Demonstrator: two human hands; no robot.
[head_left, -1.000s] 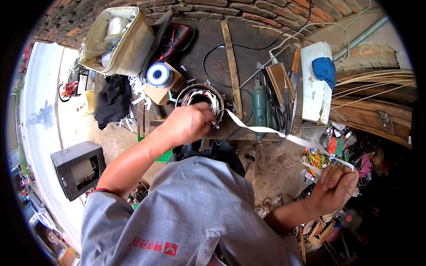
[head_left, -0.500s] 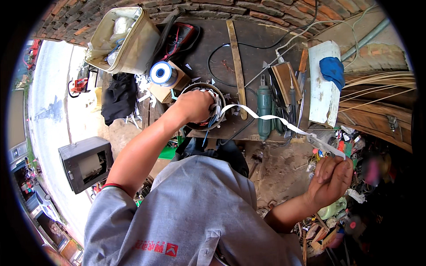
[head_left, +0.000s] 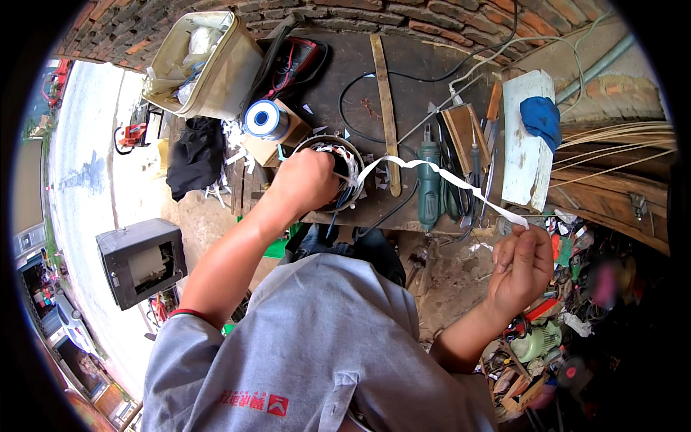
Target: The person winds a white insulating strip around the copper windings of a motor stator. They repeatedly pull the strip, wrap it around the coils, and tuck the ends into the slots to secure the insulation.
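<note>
A round metal motor stator [head_left: 358,160] with windings inside lies near the front edge of the bench. My left hand [head_left: 309,176] reaches over its left side, fingers curled down at the inner opening. What those fingers hold is hidden; a thin light stick-like piece shows beside them. From the stator's right side a white cloth tape [head_left: 452,177] runs in a slack, twisted line to the right. My right hand [head_left: 524,263], raised out beyond the bench's front edge, pinches the tape's far end between thumb and fingers. Blue wires [head_left: 345,194] hang at the stator's near side.
A solder spool [head_left: 266,120] stands on a cardboard box [head_left: 291,129] left of the stator. A green power tool [head_left: 429,180] and a wooden strip [head_left: 385,108] lie to the right. A plastic bucket [head_left: 241,72] sits at back left. Scrap and a green motor [head_left: 536,342] crowd the lower right floor.
My right hand has moved left and up with the tape end, and the tape hangs in a different curve. My left hand has shifted slightly left and down, showing more of the stator's opening.
</note>
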